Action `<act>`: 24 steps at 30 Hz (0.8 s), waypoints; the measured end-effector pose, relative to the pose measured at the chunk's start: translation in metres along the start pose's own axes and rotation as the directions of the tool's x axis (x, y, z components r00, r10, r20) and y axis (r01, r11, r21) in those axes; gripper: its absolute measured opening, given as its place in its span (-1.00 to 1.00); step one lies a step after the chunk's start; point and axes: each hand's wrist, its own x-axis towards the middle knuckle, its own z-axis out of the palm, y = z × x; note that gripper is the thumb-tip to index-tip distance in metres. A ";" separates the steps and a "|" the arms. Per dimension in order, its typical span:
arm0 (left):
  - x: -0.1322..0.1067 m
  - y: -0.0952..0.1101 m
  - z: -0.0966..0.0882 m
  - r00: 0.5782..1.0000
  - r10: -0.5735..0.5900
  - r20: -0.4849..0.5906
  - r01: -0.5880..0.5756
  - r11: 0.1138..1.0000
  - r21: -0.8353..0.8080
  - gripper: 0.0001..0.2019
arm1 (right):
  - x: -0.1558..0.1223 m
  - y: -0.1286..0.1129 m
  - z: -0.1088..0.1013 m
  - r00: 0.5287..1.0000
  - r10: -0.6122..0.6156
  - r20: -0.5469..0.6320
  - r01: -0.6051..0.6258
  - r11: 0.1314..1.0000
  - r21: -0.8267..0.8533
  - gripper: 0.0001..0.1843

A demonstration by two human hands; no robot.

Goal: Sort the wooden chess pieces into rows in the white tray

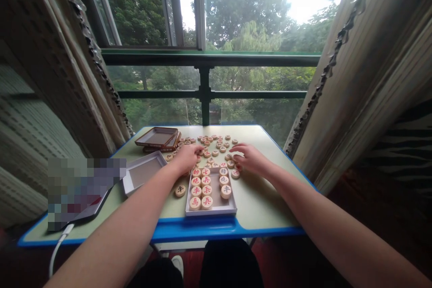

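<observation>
Loose round wooden Chinese chess pieces [215, 153] with red or dark characters lie scattered across the table. My left hand [186, 158] reaches in among them, fingers curled and pressed together; what is between the fingertips is hidden. On the right side of the scatter, my right hand [251, 158] is open, its thumb and fingers apart, close to several pieces. In front of me, a shallow white box [216, 204] holds pieces in columns: two columns of red ones at left and one of dark ones at right. One dark piece [180, 190] lies just left of this box.
A second shallow white tray [143, 171] lies left of my forearm. Stacked brown-edged box lids [157, 137] rest at the back left. A tablet-like device [91, 198], partly blurred out, with a white cable [57, 249], is at the left edge. The table's blue rim [195, 229] runs nearest me.
</observation>
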 end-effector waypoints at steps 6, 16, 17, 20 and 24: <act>0.002 -0.006 0.006 0.999 -0.013 0.029 0.018 0.986 -0.167 -0.43 | 0.006 0.011 0.015 0.998 -0.059 0.011 0.060 0.997 -0.043 -0.60; 0.000 -0.002 0.006 0.999 0.044 -0.019 -0.045 0.998 -0.052 -0.57 | 0.014 0.010 0.018 0.984 -0.167 0.057 0.173 0.976 -0.130 -0.57; 0.000 -0.002 0.006 0.999 0.041 -0.020 -0.042 0.998 -0.049 -0.56 | 0.014 0.010 0.018 0.989 -0.143 0.036 0.147 0.979 -0.139 -0.57; 0.000 0.000 0.004 0.999 0.038 -0.020 -0.039 0.998 -0.056 -0.54 | 0.016 0.012 0.019 0.996 -0.089 -0.025 0.085 0.986 -0.142 -0.57; 0.000 0.003 0.003 0.996 0.084 0.007 -0.083 0.990 -0.118 -0.55 | 0.019 0.012 0.020 0.988 -0.151 0.032 0.154 0.980 -0.127 -0.60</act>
